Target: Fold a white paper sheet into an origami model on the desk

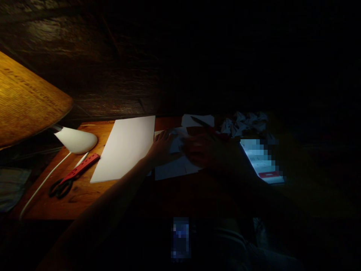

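The scene is very dark, lit only from the left. My left hand [162, 147] rests on a small folded piece of white paper [177, 140] on a wooden table [81, 195], fingers curled over its left edge. My right hand [201, 150] lies in shadow on the same paper's right side, pressing down; its fingers are hard to make out. A larger white sheet [125, 148] lies flat just left of my left hand. Under the folded piece sits another pale sheet [175, 169].
A white lamp base [77, 140] with its cord and a woven lampshade [25, 101] stand at the left. Scissors [60, 187] and a red ruler [81, 167] lie near the table's left front. Crumpled paper [244, 122], a dark pen-like object [201, 122] and a lit phone screen [262, 160] are on the right.
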`<act>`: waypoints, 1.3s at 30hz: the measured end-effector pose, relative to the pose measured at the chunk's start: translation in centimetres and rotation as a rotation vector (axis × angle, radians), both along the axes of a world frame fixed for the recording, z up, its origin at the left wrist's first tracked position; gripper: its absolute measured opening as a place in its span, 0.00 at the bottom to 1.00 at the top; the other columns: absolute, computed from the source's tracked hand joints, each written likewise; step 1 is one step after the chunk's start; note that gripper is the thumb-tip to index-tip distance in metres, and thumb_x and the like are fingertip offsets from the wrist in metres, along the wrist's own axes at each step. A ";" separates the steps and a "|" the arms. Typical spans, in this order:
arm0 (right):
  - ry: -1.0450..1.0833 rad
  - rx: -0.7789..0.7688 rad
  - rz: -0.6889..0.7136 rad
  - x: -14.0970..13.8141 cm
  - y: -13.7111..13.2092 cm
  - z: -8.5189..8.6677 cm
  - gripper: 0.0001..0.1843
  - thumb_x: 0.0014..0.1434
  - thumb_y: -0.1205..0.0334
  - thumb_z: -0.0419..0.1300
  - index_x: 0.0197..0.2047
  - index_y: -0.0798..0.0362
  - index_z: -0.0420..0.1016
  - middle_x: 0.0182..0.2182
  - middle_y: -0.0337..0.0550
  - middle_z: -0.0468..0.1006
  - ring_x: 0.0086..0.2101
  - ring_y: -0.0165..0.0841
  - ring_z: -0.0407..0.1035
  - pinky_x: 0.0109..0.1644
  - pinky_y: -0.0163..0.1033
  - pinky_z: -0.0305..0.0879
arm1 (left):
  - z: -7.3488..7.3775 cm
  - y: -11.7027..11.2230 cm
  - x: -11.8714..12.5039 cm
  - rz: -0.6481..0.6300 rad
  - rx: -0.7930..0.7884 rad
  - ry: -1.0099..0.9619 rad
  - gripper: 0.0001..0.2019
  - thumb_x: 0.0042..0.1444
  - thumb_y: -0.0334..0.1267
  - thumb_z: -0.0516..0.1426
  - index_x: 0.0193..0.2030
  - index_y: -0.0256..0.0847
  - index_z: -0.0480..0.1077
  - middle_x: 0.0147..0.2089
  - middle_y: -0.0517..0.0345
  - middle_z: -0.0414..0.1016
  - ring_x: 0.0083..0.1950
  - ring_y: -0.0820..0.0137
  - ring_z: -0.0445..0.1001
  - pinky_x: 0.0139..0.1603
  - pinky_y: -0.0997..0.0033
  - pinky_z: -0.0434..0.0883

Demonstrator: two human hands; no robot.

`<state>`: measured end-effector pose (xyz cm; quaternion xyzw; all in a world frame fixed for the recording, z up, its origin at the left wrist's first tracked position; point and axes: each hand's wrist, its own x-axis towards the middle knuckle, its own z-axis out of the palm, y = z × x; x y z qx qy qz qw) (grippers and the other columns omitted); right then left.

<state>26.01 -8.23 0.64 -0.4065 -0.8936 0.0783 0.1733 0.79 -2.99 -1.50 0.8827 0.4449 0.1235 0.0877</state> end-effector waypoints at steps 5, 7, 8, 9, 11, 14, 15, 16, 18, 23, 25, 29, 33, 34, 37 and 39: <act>0.019 -0.003 -0.036 0.5 0.0 0.9 0.11 0.67 0.55 0.66 0.49 0.46 0.87 0.61 0.45 0.80 0.58 0.47 0.70 0.63 0.56 0.69 | 1.0 -0.6 0.3 -0.039 0.066 -0.048 0.29 0.55 0.48 0.69 0.61 0.47 0.71 0.72 0.43 0.62 0.72 0.41 0.63 0.70 0.33 0.64; 0.035 -0.012 -0.075 0.4 -0.1 1.0 0.12 0.65 0.56 0.68 0.51 0.46 0.86 0.59 0.47 0.81 0.57 0.47 0.71 0.62 0.55 0.70 | 1.3 -0.7 0.6 -0.131 0.086 -0.077 0.20 0.57 0.44 0.68 0.56 0.49 0.76 0.70 0.48 0.66 0.71 0.46 0.66 0.70 0.37 0.66; 0.035 -0.013 -0.080 0.4 -0.1 0.9 0.14 0.64 0.57 0.68 0.52 0.46 0.86 0.59 0.47 0.80 0.58 0.47 0.71 0.62 0.55 0.69 | 1.3 -0.7 0.7 -0.201 0.076 -0.092 0.14 0.60 0.41 0.66 0.53 0.49 0.78 0.67 0.50 0.70 0.69 0.50 0.69 0.69 0.40 0.67; 0.029 -0.012 -0.076 0.3 -0.1 0.9 0.16 0.64 0.58 0.68 0.55 0.46 0.85 0.60 0.48 0.80 0.58 0.47 0.70 0.63 0.55 0.69 | 1.3 -0.7 0.8 -0.276 0.049 -0.107 0.09 0.63 0.39 0.63 0.50 0.50 0.79 0.63 0.52 0.75 0.66 0.54 0.72 0.67 0.44 0.69; 0.007 -0.008 -0.049 0.4 0.1 0.7 0.20 0.63 0.61 0.67 0.58 0.46 0.83 0.61 0.47 0.79 0.60 0.48 0.69 0.64 0.56 0.68 | 1.2 -0.6 1.0 -0.384 -0.023 -0.146 0.09 0.67 0.36 0.58 0.46 0.50 0.80 0.54 0.55 0.81 0.58 0.61 0.77 0.62 0.51 0.74; -0.017 0.014 -0.003 0.8 0.3 0.6 0.21 0.64 0.61 0.66 0.60 0.46 0.82 0.62 0.46 0.79 0.61 0.48 0.68 0.66 0.57 0.65 | 0.9 -0.4 1.1 -0.422 -0.074 -0.187 0.12 0.68 0.36 0.55 0.45 0.48 0.82 0.50 0.54 0.83 0.53 0.63 0.80 0.55 0.56 0.77; -0.018 0.021 0.007 1.1 0.3 0.6 0.21 0.64 0.60 0.67 0.60 0.47 0.82 0.63 0.47 0.78 0.62 0.48 0.67 0.66 0.58 0.65 | 0.9 -0.4 1.1 -0.414 -0.073 -0.188 0.12 0.68 0.36 0.55 0.45 0.48 0.82 0.50 0.54 0.83 0.53 0.63 0.80 0.55 0.56 0.78; -0.022 0.024 0.018 1.3 0.3 0.6 0.23 0.63 0.58 0.69 0.61 0.47 0.81 0.64 0.47 0.77 0.63 0.49 0.66 0.67 0.59 0.64 | 0.9 -0.4 1.0 -0.409 -0.074 -0.183 0.12 0.67 0.35 0.56 0.46 0.48 0.82 0.50 0.54 0.83 0.53 0.62 0.80 0.55 0.56 0.78; -0.036 0.008 0.032 1.7 0.3 0.7 0.32 0.58 0.53 0.74 0.65 0.46 0.78 0.66 0.48 0.75 0.65 0.51 0.64 0.68 0.61 0.61 | 1.0 -0.5 1.0 -0.403 -0.078 -0.177 0.13 0.66 0.34 0.56 0.46 0.49 0.82 0.51 0.54 0.83 0.53 0.62 0.80 0.55 0.56 0.78; -0.074 -0.073 0.095 3.0 0.4 0.6 0.48 0.46 0.49 0.80 0.69 0.42 0.74 0.71 0.48 0.70 0.67 0.55 0.61 0.70 0.66 0.57 | 1.2 -0.7 1.2 -0.405 -0.045 -0.139 0.12 0.66 0.34 0.56 0.46 0.48 0.81 0.52 0.55 0.84 0.55 0.63 0.81 0.57 0.56 0.78; -0.066 -0.088 0.100 3.7 0.8 0.4 0.48 0.45 0.49 0.80 0.69 0.42 0.75 0.70 0.48 0.70 0.66 0.55 0.62 0.70 0.66 0.57 | 1.4 -0.9 1.3 -0.415 -0.030 -0.115 0.11 0.66 0.34 0.55 0.46 0.48 0.80 0.54 0.57 0.84 0.56 0.62 0.80 0.59 0.55 0.76; -0.037 -0.095 0.099 5.7 2.0 0.0 0.28 0.54 0.53 0.75 0.58 0.43 0.84 0.64 0.45 0.78 0.64 0.52 0.67 0.72 0.66 0.54 | 1.6 -1.0 1.5 -0.431 -0.041 -0.096 0.13 0.65 0.32 0.55 0.46 0.48 0.81 0.57 0.58 0.84 0.58 0.60 0.79 0.59 0.51 0.75; 0.052 -0.111 0.081 6.9 2.7 -0.2 0.11 0.66 0.57 0.64 0.48 0.45 0.87 0.53 0.43 0.85 0.57 0.44 0.76 0.71 0.58 0.59 | 1.8 -1.0 1.6 -0.415 -0.054 -0.106 0.13 0.64 0.32 0.55 0.46 0.48 0.81 0.57 0.58 0.85 0.58 0.60 0.80 0.62 0.48 0.73; 0.081 -0.107 0.005 6.8 2.6 -0.2 0.11 0.67 0.57 0.63 0.47 0.46 0.87 0.50 0.43 0.86 0.54 0.44 0.78 0.67 0.56 0.64 | 1.8 -1.1 1.6 -0.414 -0.060 -0.113 0.13 0.64 0.32 0.55 0.45 0.47 0.81 0.57 0.58 0.85 0.58 0.60 0.80 0.62 0.49 0.73; 0.142 -0.095 -0.292 5.9 2.1 0.1 0.11 0.67 0.57 0.62 0.45 0.48 0.86 0.49 0.45 0.86 0.47 0.44 0.80 0.54 0.49 0.72 | 1.8 -1.1 1.6 -0.404 -0.064 -0.129 0.12 0.64 0.33 0.55 0.45 0.47 0.81 0.58 0.58 0.85 0.58 0.61 0.80 0.62 0.50 0.73; 0.115 -0.131 -0.431 5.0 1.6 0.4 0.10 0.66 0.56 0.63 0.42 0.49 0.86 0.48 0.45 0.86 0.43 0.44 0.81 0.49 0.47 0.72 | 1.7 -1.0 1.6 -0.404 -0.056 -0.130 0.12 0.64 0.34 0.55 0.45 0.47 0.81 0.58 0.58 0.84 0.57 0.62 0.81 0.62 0.50 0.73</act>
